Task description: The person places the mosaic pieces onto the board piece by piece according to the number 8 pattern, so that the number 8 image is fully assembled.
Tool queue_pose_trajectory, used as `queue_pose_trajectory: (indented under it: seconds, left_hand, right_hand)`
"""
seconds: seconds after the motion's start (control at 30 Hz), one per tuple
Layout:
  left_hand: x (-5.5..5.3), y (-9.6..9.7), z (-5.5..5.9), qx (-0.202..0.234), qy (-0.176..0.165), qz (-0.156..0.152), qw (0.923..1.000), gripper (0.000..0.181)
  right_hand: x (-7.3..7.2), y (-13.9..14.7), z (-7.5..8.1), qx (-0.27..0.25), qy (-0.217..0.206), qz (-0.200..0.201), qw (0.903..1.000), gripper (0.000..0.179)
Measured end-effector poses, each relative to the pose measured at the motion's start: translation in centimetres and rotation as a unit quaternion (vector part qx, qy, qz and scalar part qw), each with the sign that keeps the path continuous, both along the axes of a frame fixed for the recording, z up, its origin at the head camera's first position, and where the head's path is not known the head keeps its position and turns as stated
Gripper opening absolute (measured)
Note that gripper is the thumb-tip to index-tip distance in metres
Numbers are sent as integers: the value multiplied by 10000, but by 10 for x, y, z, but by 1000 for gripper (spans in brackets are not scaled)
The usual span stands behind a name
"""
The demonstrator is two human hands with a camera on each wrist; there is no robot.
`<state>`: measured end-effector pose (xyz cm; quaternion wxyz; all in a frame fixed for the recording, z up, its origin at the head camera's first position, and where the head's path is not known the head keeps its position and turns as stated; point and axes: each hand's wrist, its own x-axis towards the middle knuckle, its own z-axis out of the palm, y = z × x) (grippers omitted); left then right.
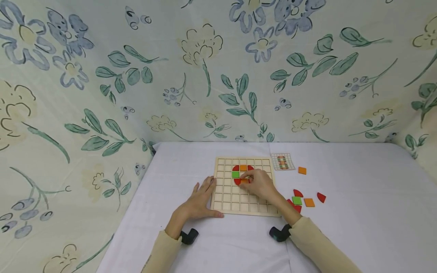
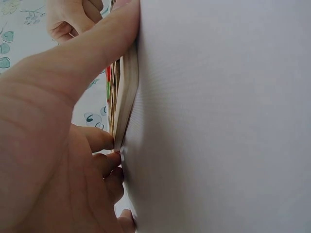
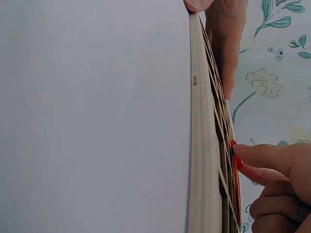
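A square wooden grid board (image 1: 227, 197) lies on the table, with red, orange and green tiles set in its upper middle cells. My left hand (image 1: 199, 201) rests at the board's left side, fingers spread along the edge and thumb at the near corner. Over the tiles, my right hand (image 1: 259, 184) reaches in from the right. Its thumb and index finger pinch a red tile (image 2: 108, 73) (image 3: 238, 162) low at the board's surface. A green square tile (image 1: 235, 174) and an orange square tile (image 1: 243, 167) show beside the fingers; the hand hides some neighbouring cells.
A small pattern card (image 1: 283, 162) lies at the board's upper right, an orange tile (image 1: 302, 170) beside it. Right of my forearm are loose pieces, including a green square (image 1: 297, 200), an orange square (image 1: 309, 202) and a red quarter-circle (image 1: 321, 197). A floral cloth (image 1: 211, 76) hangs behind.
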<state>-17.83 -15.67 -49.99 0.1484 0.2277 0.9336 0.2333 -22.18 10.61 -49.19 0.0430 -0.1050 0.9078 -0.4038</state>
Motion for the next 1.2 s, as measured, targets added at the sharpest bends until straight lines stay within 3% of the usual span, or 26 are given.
queue_pose_trajectory:
  seconds: [0.8, 1.03, 1.2]
  left_hand:
    - [-1, 2, 0, -97, 4, -6, 10000, 127]
    - [-1, 2, 1, -84, 14, -32, 10000, 128]
    - [0, 1, 0, -56, 8, 42, 10000, 128]
  right_hand:
    - [-2, -4, -5, -59, 198, -170, 9996, 20]
    - [0, 0, -1, -429, -214, -319, 9983, 17]
    - [7, 14, 4, -723, -533, -219, 9957, 20]
